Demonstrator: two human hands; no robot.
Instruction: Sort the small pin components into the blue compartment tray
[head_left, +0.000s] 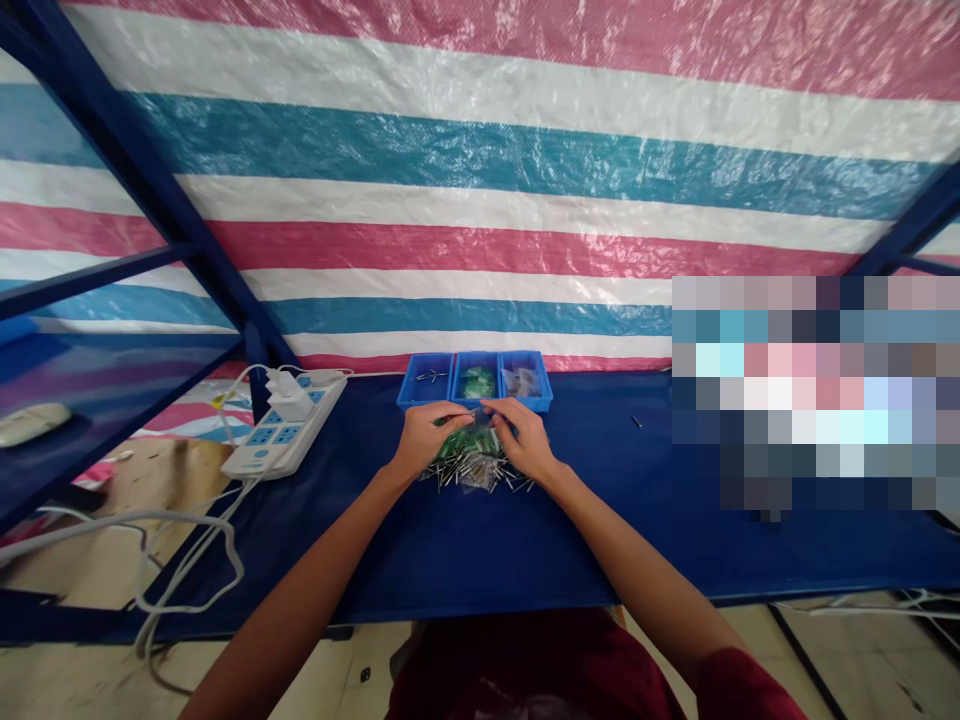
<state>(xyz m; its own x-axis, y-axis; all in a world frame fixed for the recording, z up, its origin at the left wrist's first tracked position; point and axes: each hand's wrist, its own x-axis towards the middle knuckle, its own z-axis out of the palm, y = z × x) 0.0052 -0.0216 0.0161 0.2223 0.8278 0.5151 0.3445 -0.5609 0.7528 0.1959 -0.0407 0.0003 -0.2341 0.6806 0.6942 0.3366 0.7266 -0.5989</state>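
My left hand (pixel 425 436) and my right hand (pixel 525 437) meet over a heap of small green parts (pixel 463 446) and thin metal pins (pixel 469 472) on the blue table (pixel 480 550). Both hands have their fingers pinched together at the top of the heap, around a small piece too tiny to name. Just behind the hands stand three small blue bins (pixel 474 378): the left one holds a few pins, the middle one green parts, the right one small clear bags.
A white and blue power strip (pixel 289 425) with a plugged charger lies at the left, its white cables (pixel 187 560) hanging off the table edge. Blue frame posts (pixel 150 190) rise at the left. A striped tarp (pixel 480 200) backs the table. A pixelated patch covers the right.
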